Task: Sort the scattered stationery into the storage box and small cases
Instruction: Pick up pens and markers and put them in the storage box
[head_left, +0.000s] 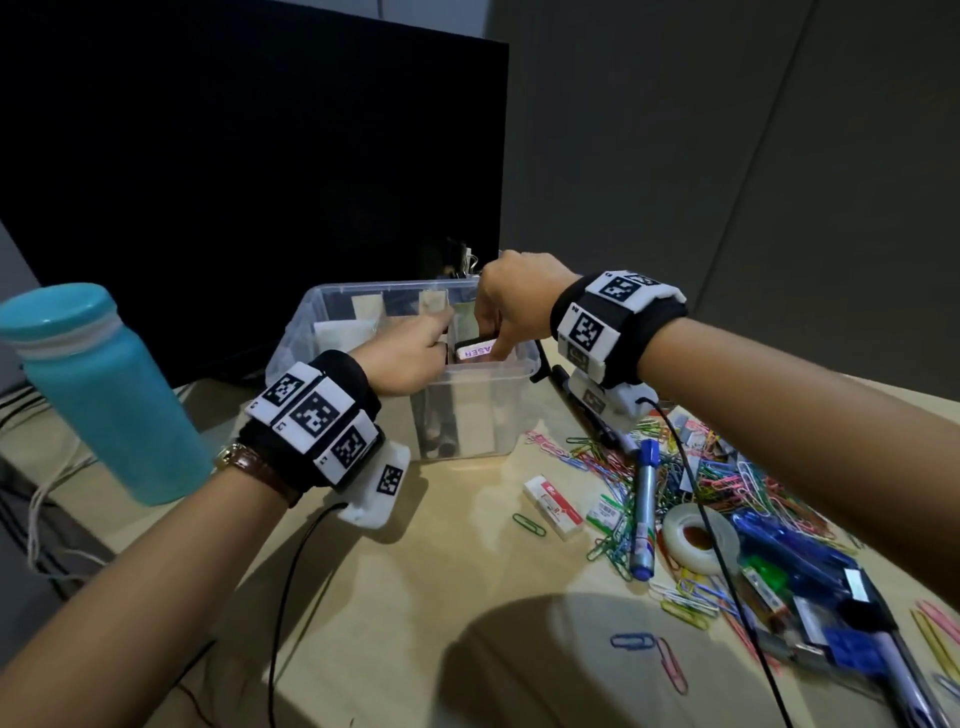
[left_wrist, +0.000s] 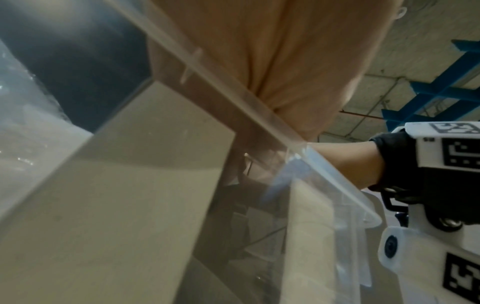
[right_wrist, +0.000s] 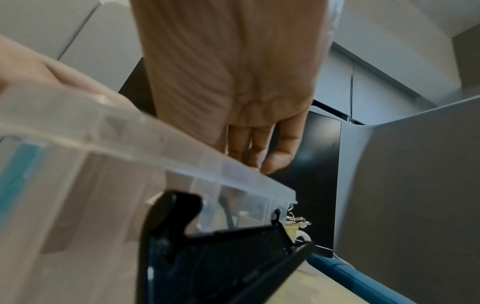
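Wooden bench, clear box at 12 o'clock. Right hand pinches an eraser into it; left hand looks curled over the rim to steady it. Paperclips wait at 3 o'clock.

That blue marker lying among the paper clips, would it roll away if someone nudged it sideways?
Probably a little: the blue marker has a round barrel and lies flat on the table. It likely would not go far, since the paper clips crowd both its sides and the tape roll sits close on its right. It looks rigid, so it should lift without bending.
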